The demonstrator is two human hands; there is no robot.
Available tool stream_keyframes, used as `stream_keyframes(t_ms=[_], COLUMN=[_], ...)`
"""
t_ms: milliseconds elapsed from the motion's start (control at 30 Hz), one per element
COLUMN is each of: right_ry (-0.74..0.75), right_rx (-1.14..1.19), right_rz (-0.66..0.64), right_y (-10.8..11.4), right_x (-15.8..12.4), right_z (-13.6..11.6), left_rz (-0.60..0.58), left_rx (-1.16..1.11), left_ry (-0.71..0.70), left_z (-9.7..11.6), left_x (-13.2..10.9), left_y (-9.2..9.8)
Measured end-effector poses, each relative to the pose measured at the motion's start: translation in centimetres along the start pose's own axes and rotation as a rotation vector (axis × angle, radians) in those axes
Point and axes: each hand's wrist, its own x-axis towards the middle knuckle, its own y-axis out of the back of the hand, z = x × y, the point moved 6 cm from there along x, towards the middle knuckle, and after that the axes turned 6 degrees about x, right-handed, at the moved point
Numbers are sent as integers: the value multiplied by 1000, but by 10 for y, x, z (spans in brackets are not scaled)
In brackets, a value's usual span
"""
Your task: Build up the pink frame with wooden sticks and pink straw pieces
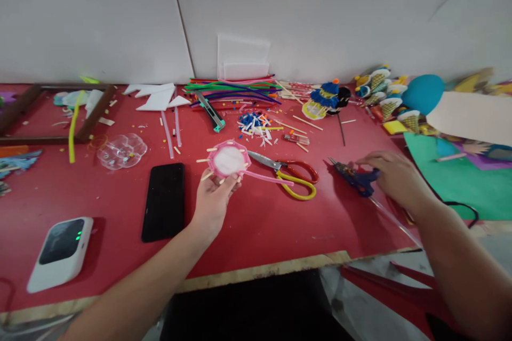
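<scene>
Broadly, the view is taken up by a grey wall (320,10) and, below it, a red tabletop (256,229). A green sheet (472,186) is spread at the right; a brown frame (99,112) is set at the far left. At the wall's foot, coloured stems (232,88) are bundled. Near the middle, scissors (279,166) with one red and one yellow handle are laid. By the right hand (400,178), its fingers curled mostly closed, a dark blue glue gun (358,178) is gripped — its nozzle pointed leftward. A black phone (163,202) is placed left of the left wrist. Between the thumb and fingers of the left hand (216,197), closed in a pinch, a pink-rimmed disc (229,160) is held above the tabletop, ringed with pale sticks; from its right side a pink strip (270,177) is trailed. Beyond it, tiny clippings (256,123) are heaped — white, blue, orange.
</scene>
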Motion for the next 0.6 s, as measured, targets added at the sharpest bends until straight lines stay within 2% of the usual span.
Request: stream_keyframes(t_ms=[67, 167, 233, 300, 367, 433, 600], right_ry=[8, 86, 186, 264, 317, 332, 223], right_rx=[-82, -91, 29, 128, 182, 215, 267], right_rz=[36, 36, -56, -158, -264, -292, -230], right_y=[-6, -30, -59, -89, -118, -138, -155], right_x=[5, 10, 12, 13, 13, 11, 2], right_z=[-37, -114, -163, -196, -209, -208, -189], left_rz=[-2, -5, -9, -3, 16, 28, 11], left_rx=[41, 78, 93, 117, 128, 118, 131], left_ry=[-17, -27, -45, -72, -83, -75, -66], left_z=[1, 1, 1, 3, 5, 5, 5], left_x=[0, 1, 2, 3, 4, 4, 3], left_y=[0, 0, 1, 1, 3, 5, 4])
